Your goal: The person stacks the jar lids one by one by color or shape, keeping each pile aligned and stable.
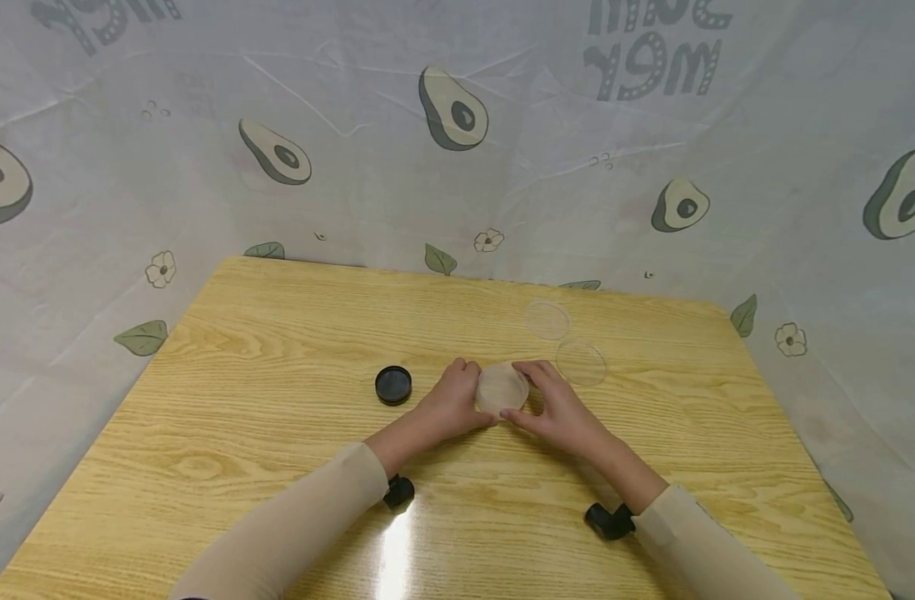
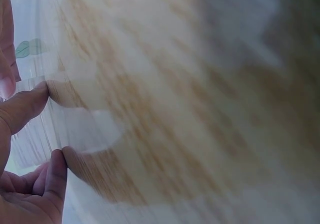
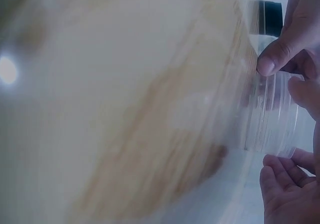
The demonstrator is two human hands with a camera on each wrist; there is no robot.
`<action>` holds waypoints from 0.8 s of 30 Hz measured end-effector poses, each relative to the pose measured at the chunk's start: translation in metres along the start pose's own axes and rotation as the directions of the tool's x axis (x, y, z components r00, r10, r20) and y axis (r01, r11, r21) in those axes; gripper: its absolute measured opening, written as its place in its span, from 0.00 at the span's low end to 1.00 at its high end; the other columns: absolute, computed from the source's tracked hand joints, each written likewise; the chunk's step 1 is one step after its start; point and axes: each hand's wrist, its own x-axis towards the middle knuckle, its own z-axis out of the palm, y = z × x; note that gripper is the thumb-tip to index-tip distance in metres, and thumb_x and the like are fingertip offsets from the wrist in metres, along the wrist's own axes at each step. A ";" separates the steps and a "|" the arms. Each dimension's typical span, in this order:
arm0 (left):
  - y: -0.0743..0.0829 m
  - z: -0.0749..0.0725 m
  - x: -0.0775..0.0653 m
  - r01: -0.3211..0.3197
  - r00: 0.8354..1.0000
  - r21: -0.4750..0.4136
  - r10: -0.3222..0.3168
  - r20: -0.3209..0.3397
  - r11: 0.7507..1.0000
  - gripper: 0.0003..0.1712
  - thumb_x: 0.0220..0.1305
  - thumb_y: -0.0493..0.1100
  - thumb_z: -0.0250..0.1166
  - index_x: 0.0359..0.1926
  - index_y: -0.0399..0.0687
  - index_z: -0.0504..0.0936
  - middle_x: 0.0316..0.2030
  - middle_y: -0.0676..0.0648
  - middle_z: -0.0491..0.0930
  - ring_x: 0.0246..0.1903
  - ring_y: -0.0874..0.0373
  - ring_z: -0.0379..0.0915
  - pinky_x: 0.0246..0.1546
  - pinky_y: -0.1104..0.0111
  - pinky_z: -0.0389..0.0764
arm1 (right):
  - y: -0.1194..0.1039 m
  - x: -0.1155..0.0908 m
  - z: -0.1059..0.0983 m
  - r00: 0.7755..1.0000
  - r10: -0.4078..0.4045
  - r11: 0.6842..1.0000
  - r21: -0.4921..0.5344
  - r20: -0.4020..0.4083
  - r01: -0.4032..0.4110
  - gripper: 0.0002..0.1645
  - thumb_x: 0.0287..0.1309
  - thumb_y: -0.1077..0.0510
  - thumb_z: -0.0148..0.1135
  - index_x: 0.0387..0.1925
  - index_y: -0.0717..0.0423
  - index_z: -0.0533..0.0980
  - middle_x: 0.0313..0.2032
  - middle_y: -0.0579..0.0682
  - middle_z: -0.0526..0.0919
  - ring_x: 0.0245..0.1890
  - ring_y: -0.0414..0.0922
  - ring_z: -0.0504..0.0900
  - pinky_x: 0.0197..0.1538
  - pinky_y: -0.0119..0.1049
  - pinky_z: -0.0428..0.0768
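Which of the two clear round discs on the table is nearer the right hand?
The transparent round disc at front right, beside the right hand; the other transparent disc lies farther back and left.

Both arms reach in over the tabletop from its near side and slant toward each other. Beige sleeves cover the left forearm and right forearm, leaving both wrists bare. The left hand is roughly midway between the left and right edges, fingers bent in a grip, thumb reaching rightward. The right hand, a little nearer the right edge, curves into a C, its fingertips toward the far edge and its thumb lower. The two thumb tips are just beside each other.
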 end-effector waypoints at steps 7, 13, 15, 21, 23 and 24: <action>0.001 -0.001 -0.001 0.011 1.000 0.001 -0.011 0.002 1.000 0.39 0.57 0.50 0.81 0.59 0.30 0.74 0.49 0.37 0.75 0.44 0.50 0.72 0.51 0.56 0.81 | 0.000 0.000 0.001 1.000 -0.013 1.000 0.006 -0.012 0.013 0.43 0.62 0.53 0.76 0.71 0.66 0.69 0.63 0.63 0.76 0.64 0.59 0.79 0.63 0.56 0.81; 0.002 -0.001 -0.001 0.009 1.000 0.006 -0.009 -0.004 1.000 0.38 0.57 0.49 0.81 0.58 0.30 0.75 0.48 0.37 0.75 0.43 0.51 0.72 0.50 0.57 0.81 | 0.001 -0.001 0.001 1.000 -0.009 1.000 0.020 -0.004 0.009 0.43 0.62 0.53 0.76 0.71 0.66 0.68 0.63 0.63 0.76 0.65 0.60 0.78 0.64 0.57 0.80; 0.002 0.000 0.000 0.009 1.000 0.006 -0.008 -0.006 1.000 0.38 0.57 0.49 0.81 0.58 0.30 0.74 0.48 0.37 0.75 0.43 0.51 0.72 0.50 0.56 0.81 | 0.001 -0.001 0.001 1.000 -0.004 1.000 0.028 -0.001 0.004 0.43 0.63 0.53 0.76 0.72 0.66 0.68 0.64 0.63 0.75 0.66 0.60 0.77 0.65 0.57 0.79; 0.003 0.000 -0.001 0.012 1.000 0.009 -0.012 -0.008 1.000 0.39 0.57 0.49 0.81 0.58 0.30 0.74 0.48 0.37 0.75 0.43 0.50 0.72 0.50 0.56 0.81 | 0.002 -0.001 0.002 1.000 -0.005 1.000 0.027 0.001 0.005 0.44 0.63 0.53 0.76 0.72 0.66 0.67 0.64 0.63 0.74 0.66 0.60 0.76 0.66 0.56 0.79; 0.003 0.000 -0.001 0.011 1.000 0.013 -0.011 -0.007 1.000 0.38 0.57 0.49 0.81 0.58 0.30 0.74 0.48 0.37 0.75 0.43 0.51 0.72 0.50 0.56 0.81 | 0.001 -0.001 0.001 1.000 -0.007 1.000 0.021 0.001 0.007 0.44 0.63 0.53 0.76 0.72 0.67 0.67 0.64 0.63 0.74 0.66 0.60 0.77 0.66 0.56 0.79; 0.003 0.000 -0.001 0.009 1.000 0.014 -0.009 -0.008 1.000 0.38 0.57 0.49 0.81 0.58 0.30 0.74 0.48 0.37 0.75 0.43 0.51 0.72 0.50 0.56 0.81 | 0.001 -0.001 0.001 1.000 -0.007 1.000 0.021 0.001 0.007 0.44 0.63 0.54 0.76 0.72 0.67 0.67 0.64 0.64 0.74 0.66 0.60 0.77 0.66 0.57 0.79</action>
